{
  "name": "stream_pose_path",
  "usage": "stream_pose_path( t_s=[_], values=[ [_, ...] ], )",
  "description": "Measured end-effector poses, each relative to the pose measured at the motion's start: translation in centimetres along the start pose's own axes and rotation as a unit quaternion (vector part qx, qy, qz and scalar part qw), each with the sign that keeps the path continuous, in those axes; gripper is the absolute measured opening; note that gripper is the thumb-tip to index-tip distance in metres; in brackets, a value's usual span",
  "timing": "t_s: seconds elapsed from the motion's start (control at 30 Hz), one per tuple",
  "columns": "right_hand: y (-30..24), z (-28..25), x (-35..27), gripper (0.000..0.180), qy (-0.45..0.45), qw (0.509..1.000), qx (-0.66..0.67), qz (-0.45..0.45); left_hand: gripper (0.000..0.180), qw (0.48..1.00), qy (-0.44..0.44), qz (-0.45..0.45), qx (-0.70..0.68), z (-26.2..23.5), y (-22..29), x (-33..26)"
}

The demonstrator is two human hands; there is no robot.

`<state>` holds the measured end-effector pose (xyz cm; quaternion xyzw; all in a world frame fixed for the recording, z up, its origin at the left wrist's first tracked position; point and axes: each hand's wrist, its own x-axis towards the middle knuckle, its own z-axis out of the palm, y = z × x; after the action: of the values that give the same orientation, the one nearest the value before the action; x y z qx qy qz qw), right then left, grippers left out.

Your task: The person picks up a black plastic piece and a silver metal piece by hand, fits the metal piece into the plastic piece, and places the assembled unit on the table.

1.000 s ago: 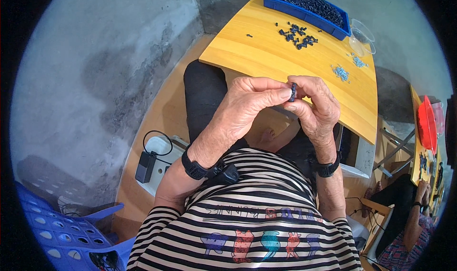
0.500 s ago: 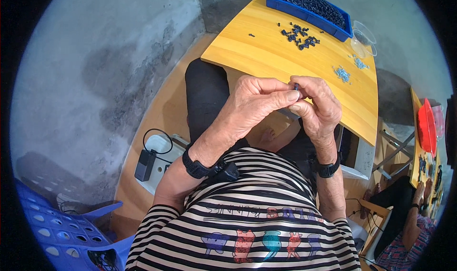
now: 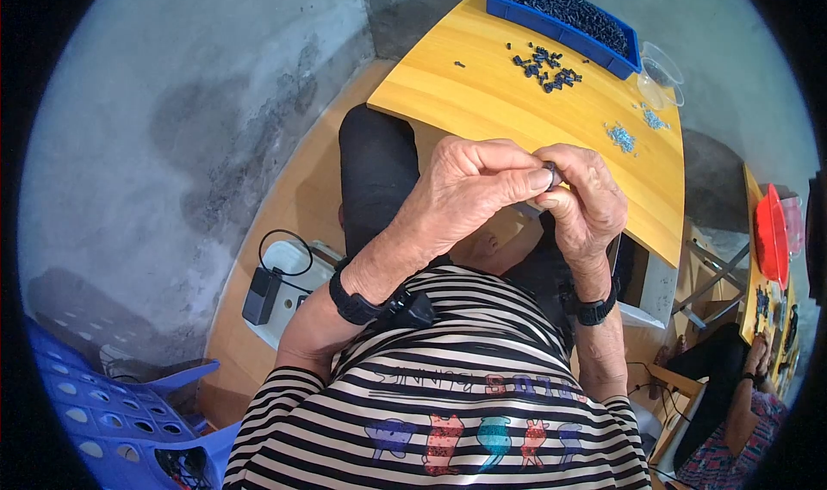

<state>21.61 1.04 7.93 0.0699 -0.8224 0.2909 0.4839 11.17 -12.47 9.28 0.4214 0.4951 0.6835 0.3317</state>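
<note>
Together, our left hand (image 3: 469, 184) and right hand (image 3: 588, 201) grasp a small dark piece (image 3: 552, 173), pinched between bent fingertips (image 3: 540, 180) near the edge of our yellow wooden table (image 3: 457, 94). On that smooth top we see stubby black parts (image 3: 564, 78) scattered, two heaps of tiny silvery bits (image 3: 619, 138), and a blue plastic tray (image 3: 560, 36) filled with black pieces (image 3: 564, 12). Beside us rises a rough, stained grey wall (image 3: 215, 102).

Held part (image 3: 552, 175) black; tabletop (image 3: 469, 94) yellow; tray (image 3: 560, 34) blue; shirt (image 3: 469, 339) striped, black and cream.
</note>
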Motion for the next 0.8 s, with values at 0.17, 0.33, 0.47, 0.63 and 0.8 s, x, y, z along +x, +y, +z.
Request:
stream_pose_path(
  t_s=[0.17,0.33,0.47,0.63,0.8],
  values=[
    [0.26,0.34,-0.51,0.037,0.027,0.998,0.041,0.036,0.016,0.999,-0.013,-0.017,-0.038,0.06,0.38,-0.06],
    [0.35,0.50,-0.73,0.038,0.034,0.995,0.069,0.056,0.018,0.999,-0.017,-0.024,-0.036,-0.03,0.34,-0.09],
    [0.45,0.56,-0.79,0.038,0.040,0.995,0.075,0.056,0.018,0.999,-0.014,-0.025,-0.043,0.03,0.22,-0.05],
    [0.35,0.68,-0.86,0.037,0.038,0.996,0.070,0.050,0.018,0.999,-0.012,-0.022,-0.020,0.00,0.08,0.05],
    [0.14,0.84,-0.90,0.036,0.040,0.998,0.018,0.037,0.016,0.999,-0.013,-0.001,0.043,-0.35,-0.40,0.43]
  ],
)
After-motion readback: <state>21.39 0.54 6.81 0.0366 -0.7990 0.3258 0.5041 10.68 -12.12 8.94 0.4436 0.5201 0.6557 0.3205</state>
